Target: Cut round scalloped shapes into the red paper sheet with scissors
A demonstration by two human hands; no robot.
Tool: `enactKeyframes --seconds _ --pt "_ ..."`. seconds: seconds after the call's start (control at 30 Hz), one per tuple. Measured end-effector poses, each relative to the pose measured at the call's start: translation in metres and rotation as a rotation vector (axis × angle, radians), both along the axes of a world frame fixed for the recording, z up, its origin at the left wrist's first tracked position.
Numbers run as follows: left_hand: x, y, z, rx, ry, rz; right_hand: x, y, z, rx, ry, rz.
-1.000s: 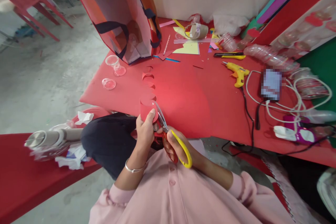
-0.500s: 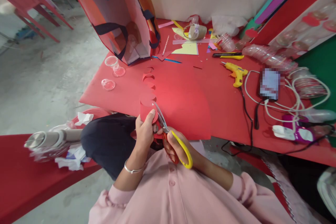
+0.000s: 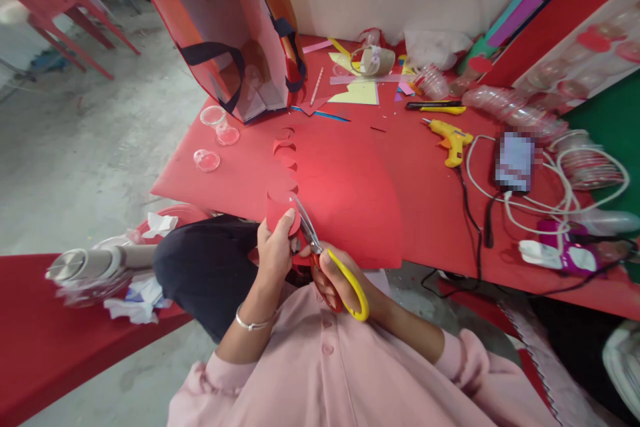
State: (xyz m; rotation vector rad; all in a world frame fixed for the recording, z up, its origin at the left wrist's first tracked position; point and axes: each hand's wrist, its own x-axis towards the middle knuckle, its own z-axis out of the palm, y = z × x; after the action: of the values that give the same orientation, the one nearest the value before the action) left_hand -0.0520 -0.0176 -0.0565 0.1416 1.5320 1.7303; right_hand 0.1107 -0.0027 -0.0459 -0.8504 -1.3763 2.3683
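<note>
My left hand (image 3: pixel 275 247) pinches the scalloped left edge of a large sheet of red paper (image 3: pixel 345 193), near its front end. Round lobes run up that edge, away from me. My right hand (image 3: pixel 343 277) is closed around the handles of a pair of scissors (image 3: pixel 310 230), one handle yellow and the other red-orange. The scissor blades point away from me and lie at the paper's edge, right beside my left fingers. Part of the left fingers is hidden beneath the paper.
A yellow glue gun (image 3: pixel 453 140), a black-and-yellow cutter knife (image 3: pixel 435 107), and a phone (image 3: pixel 515 160) among white cables lie to the right. A large open bag (image 3: pixel 240 47) stands at the back left. Clear plastic lids (image 3: pixel 207 161) lie near the left edge; yellow paper scraps (image 3: pixel 355 92) lie behind.
Almost nothing differs. Both hands, the scissors and the red paper keep nearly the same place, with only a very slight shift.
</note>
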Motion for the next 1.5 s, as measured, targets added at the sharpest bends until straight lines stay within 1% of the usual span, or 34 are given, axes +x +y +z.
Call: enactKeyframes --seconds 0.2,0.47,0.6,0.77,0.83,1.0,1.13,1.33,1.5 --pt "-0.001 0.002 0.004 -0.003 0.039 0.017 0.003 0.000 -0.002 -0.025 -0.007 0.001" --pt "-0.003 0.002 0.006 0.010 0.044 0.015 0.001 0.004 0.007 -0.008 -0.012 0.002" --pt "-0.004 0.002 0.008 -0.003 0.044 0.013 0.003 0.004 0.005 0.003 -0.001 0.017" --pt "-0.007 0.002 0.005 0.006 0.048 0.000 0.005 0.005 -0.007 0.007 0.030 0.044" --pt "-0.008 0.002 0.003 0.014 0.056 -0.011 0.004 0.007 -0.008 0.022 0.038 0.042" --pt "-0.009 0.003 0.001 0.033 0.059 -0.027 0.001 0.013 -0.001 0.059 0.032 0.037" --pt "-0.010 0.005 0.002 0.015 0.055 -0.036 0.000 0.017 0.004 0.061 0.019 0.041" --pt "-0.011 0.005 0.003 0.012 0.051 -0.033 0.003 0.021 0.001 0.052 0.011 0.072" --pt "-0.011 0.005 0.003 0.021 0.050 -0.039 0.004 0.023 -0.002 0.090 0.016 0.106"
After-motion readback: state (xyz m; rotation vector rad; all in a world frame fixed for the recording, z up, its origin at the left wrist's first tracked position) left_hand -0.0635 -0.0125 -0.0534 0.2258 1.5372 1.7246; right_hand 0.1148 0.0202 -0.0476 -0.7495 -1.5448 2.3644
